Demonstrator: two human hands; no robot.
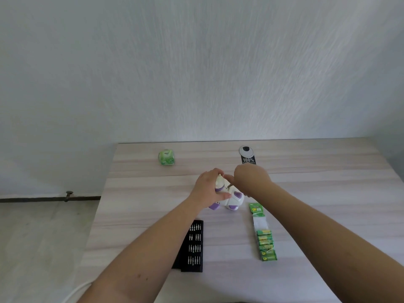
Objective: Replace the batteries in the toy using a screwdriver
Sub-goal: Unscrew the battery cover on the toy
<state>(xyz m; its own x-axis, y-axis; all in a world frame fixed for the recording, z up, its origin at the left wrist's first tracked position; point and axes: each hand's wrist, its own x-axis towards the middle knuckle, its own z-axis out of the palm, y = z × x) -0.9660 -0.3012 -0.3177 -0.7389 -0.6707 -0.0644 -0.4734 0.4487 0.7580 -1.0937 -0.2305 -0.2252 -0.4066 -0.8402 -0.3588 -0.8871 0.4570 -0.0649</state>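
Head view: toy (pixel 229 199) sat mid-desk (pixel 328 162), gripped round its upper body by left hand (pixel 207 186). Right hand (pixel 251 180) curled, pinching thin screwdriver (pixel 228 186) angled onto the toy; tip seating too small to tell. Risk: bit slipping, stripping the screw or tipping the toy if the left grip loosened. Nearby: battery strip (pixel 265 248) right, bit case (pixel 193 246) left, green pack (pixel 166 157) far. Nothing blocking.

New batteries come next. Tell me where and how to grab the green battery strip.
Grip the battery strip by its bare green header card at the far end, coming from the right with the right hand. That end is flat and thin, and lies nearest the toy.
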